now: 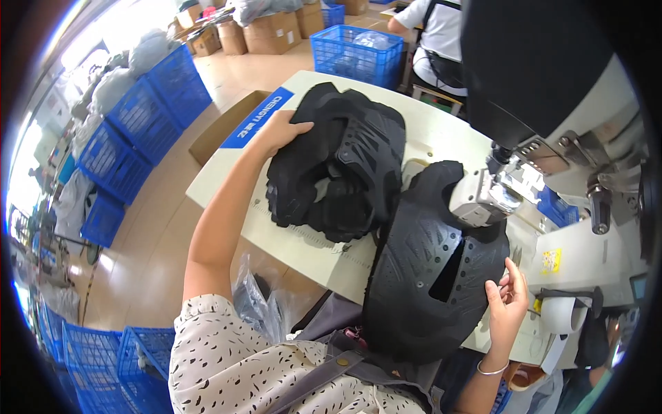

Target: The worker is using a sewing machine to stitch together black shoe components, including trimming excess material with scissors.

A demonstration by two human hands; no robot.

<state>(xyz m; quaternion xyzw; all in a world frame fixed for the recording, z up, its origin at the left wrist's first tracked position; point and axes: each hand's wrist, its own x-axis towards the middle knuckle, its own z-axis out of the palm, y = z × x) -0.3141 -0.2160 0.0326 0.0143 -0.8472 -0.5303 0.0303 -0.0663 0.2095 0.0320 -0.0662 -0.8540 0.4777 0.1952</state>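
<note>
"What are the hands doing?"
"Left hand (279, 131) touches the black stack (376, 134) on the tabletop (434, 127); I can't tell its grip. Right hand (508, 303), loosely open, is at the edge of the black upper (403, 297)."
"Texture?"
"Matte, ridged, with eyelets flanking a tapered slit."

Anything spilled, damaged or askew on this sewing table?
Nothing looks spilled or plainly damaged. The pile of black shoe uppers by the left hand lies unevenly, its edges not lined up, though that may be ordinary stacking.
</note>
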